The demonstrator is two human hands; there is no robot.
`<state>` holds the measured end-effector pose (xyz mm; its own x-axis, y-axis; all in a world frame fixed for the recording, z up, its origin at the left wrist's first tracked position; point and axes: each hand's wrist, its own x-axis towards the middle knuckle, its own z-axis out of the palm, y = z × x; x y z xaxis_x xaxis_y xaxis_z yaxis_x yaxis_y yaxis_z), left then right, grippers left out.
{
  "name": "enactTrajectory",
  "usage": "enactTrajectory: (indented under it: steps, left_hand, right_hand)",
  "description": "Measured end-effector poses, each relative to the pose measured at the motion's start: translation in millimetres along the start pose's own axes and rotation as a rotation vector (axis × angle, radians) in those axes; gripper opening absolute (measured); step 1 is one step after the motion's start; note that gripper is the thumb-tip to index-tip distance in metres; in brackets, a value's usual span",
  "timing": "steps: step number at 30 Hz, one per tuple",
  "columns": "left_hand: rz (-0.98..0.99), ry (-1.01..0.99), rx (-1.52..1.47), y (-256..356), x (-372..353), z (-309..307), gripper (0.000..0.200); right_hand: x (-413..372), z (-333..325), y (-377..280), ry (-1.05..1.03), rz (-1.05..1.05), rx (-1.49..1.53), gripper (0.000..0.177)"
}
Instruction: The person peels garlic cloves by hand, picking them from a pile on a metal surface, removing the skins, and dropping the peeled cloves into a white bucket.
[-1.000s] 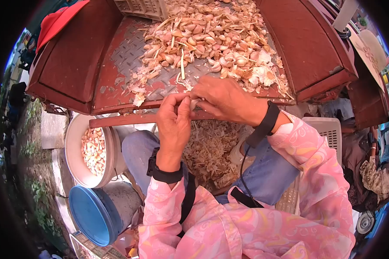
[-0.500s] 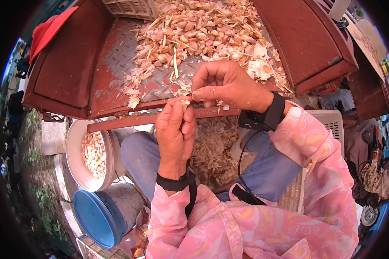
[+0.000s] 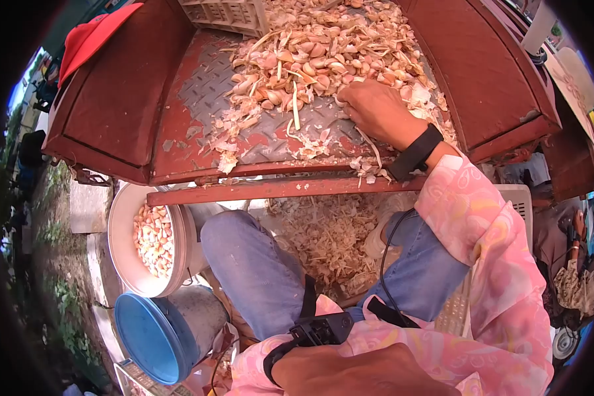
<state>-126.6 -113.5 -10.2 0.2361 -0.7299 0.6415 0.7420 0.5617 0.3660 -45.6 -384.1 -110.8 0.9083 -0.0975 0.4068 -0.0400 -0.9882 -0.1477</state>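
My right hand (image 3: 376, 113) reaches over the near edge of the pile of garlic cloves (image 3: 317, 56). Its fingers are curled together and point down at the metal bed, with a small pale bit at the tips that I cannot make out. My left hand (image 3: 369, 373) lies low in front of my body, back side up; its fingers are hidden. A black wristband with a dark box (image 3: 320, 329) sits at the left wrist. Dry stems and papery garlic skins (image 3: 310, 145) are strewn on the bed before the pile.
Red side panels (image 3: 105, 99) flank the bed, and a red bar (image 3: 284, 190) crosses its front. Left below stand a white bucket (image 3: 119, 244) holding garlic cloves (image 3: 155, 241) and a blue-lidded bucket (image 3: 148, 338). Garlic skins (image 3: 330, 244) heap between my knees. A plastic crate (image 3: 228, 14) sits at the back.
My hands, held together over the front bar before, are apart. The right has moved up to the pile; the left has come down and back to my body. The view has shifted slightly.
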Motion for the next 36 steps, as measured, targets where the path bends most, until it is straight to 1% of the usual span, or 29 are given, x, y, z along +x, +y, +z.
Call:
enactTrajectory:
  steps: [2, 3, 5, 6, 7, 8, 9, 10, 11, 13, 14, 15, 16, 17, 19, 21, 22, 23, 24, 25, 26, 27, 28, 29, 30, 31, 33, 35, 36]
  left_hand:
    - [-0.022, 0.028, -0.053, -2.3, -0.7, 1.4, 0.021]
    - [0.014, 0.022, -0.06, -3.7, 0.0, 0.3, 0.021]
    - [0.057, 0.016, -0.06, -5.0, 0.6, -0.7, 0.021]
    - [0.07, 0.036, -0.091, -5.4, 0.6, 0.3, 0.022]
    - [0.084, 0.055, -0.123, -5.1, 0.5, 0.5, 0.022]
    - [0.09, 0.055, -0.124, -3.1, -0.5, -0.1, 0.022]
    - [0.046, 0.037, -0.129, -0.1, -1.6, -1.1, 0.023]
    - [0.0, 0.015, -0.137, 1.3, -1.6, -1.9, 0.023]
    - [0.001, 0.01, -0.142, 1.6, -0.6, -0.2, 0.023]
    - [0.017, 0.122, -0.121, 3.2, 0.7, 4.9, 0.023]
    - [0.013, 0.128, -0.123, 4.7, -0.4, 4.0, 0.023]
    - [0.025, 0.086, -0.047, 7.2, -0.6, -0.7, 0.021]
    - [0.038, 0.044, 0.025, 10.0, -0.6, -6.4, 0.019]
    - [0.039, 0.047, 0.027, 16.8, 0.2, -18.5, 0.019]
    - [-0.187, -0.341, 0.376, 42.1, -1.0, -44.6, 0.012]
    - [-0.041, 0.31, 0.598, 70.9, -13.7, -31.7, 0.025]
    - [0.255, 0.632, 0.763, 72.9, -18.4, -34.7, 0.022]
    - [0.369, 0.836, 1.081, 98.8, -31.1, -52.4, 0.021]
    - [0.349, 1.045, 1.325, 133.2, -49.3, -67.8, 0.022]
    - [0.363, 1.313, 1.594, 161.1, -70.9, -96.4, 0.023]
    - [-0.025, 1.38, 1.911, 190.9, -94.5, -106.3, 0.026]
    - [-0.069, 1.364, 1.939, 215.3, -127.6, -131.1, 0.029]
    - [-0.116, 1.311, 2.066, 218.6, -136.7, -138.4, 0.03]
    - [-0.158, 1.251, 2.189, 221.4, -137.2, -142.3, 0.031]
    - [-0.147, 1.191, 2.072, 206.4, -115.9, -137.1, 0.029]
    - [-0.137, 1.146, 1.949, 178.2, -89.0, -130.9, 0.028]
    - [-0.212, 0.966, 1.859, 137.1, -52.9, -137.0, 0.026]
    - [-0.261, 0.841, 1.827, 104.3, -26.6, -144.6, 0.024]
    - [-0.248, 0.841, 1.828, 92.7, -17.7, -146.3, 0.024]
  right_hand:
    - [3.8, 9.6, 0.4, -0.142, -0.01, -0.03, 0.014]
    - [6.2, 7.8, -3.2, -0.147, -0.015, -0.028, 0.014]
    - [12.2, -0.5, -11.3, -0.256, -0.024, 0.227, 0.015]
    - [12.5, -2.8, -14.7, -0.234, 0.083, 0.421, 0.016]
    - [14.3, -1.6, -12.5, -0.235, 0.081, 0.418, 0.016]
    - [15.5, 1.2, -9.2, -0.114, 0.085, 0.308, 0.016]
    - [16.3, 1.6, -7.6, 0.008, 0.089, 0.195, 0.017]
    - [18.0, 2.0, -7.8, -0.088, 0.121, 0.082, 0.017]
    - [16.5, 4.7, -10.1, -0.089, 0.122, 0.075, 0.017]
    - [12.7, 12.2, -21.3, -0.13, 0.027, 0.022, 0.018]
    - [16.0, 12.8, -23.3, -0.214, 0.02, 0.006, 0.02]
    - [17.8, 14.9, -25.6, -0.212, 0.016, 0.012, 0.02]
    - [18.5, 16.6, -27.7, -0.197, -0.036, 0.008, 0.02]
    - [18.7, 17.5, -29.2, -0.181, -0.087, 0.003, 0.021]
    - [18.2, 15.1, -35.1, -0.153, -0.08, 0.061, 0.02]
    - [17.9, 8.6, -42.2, -0.122, -0.077, 0.115, 0.019]
    - [17.1, 3.9, -45.1, -0.103, -0.1, 0.133, 0.018]
    - [15.5, 1.2, -46.3, -0.081, -0.117, 0.15, 0.017]
    - [13.6, 0.5, -46.4, -0.063, -0.141, 0.15, 0.015]
    - [12.5, 0.3, -46.8, -0.058, -0.131, 0.154, 0.015]
    - [12.5, 0.2, -47.9, -0.156, -0.121, 0.103, 0.014]
    - [12.3, 0.9, -49.4, -0.254, -0.107, 0.054, 0.014]
    - [12.4, 3.8, -51.7, -0.252, -0.097, 0.049, 0.01]
    - [12.4, 8.9, -52.4, -0.243, -0.081, 0.054, 0.01]
    - [11.2, 15.9, -52.4, -0.185, -0.114, 0.011, 0.01]
    - [10.8, 19.8, -55.1, -0.136, -0.156, -0.032, 0.01]
    - [13.1, 24.7, -58.2, -0.159, -0.143, -0.06, 0.01]
    - [17.1, 26.3, -54.3, -0.073, -0.152, 0.013, 0.011]
    - [20.2, 16.7, -55.1, -0.067, -0.159, 0.007, 0.011]
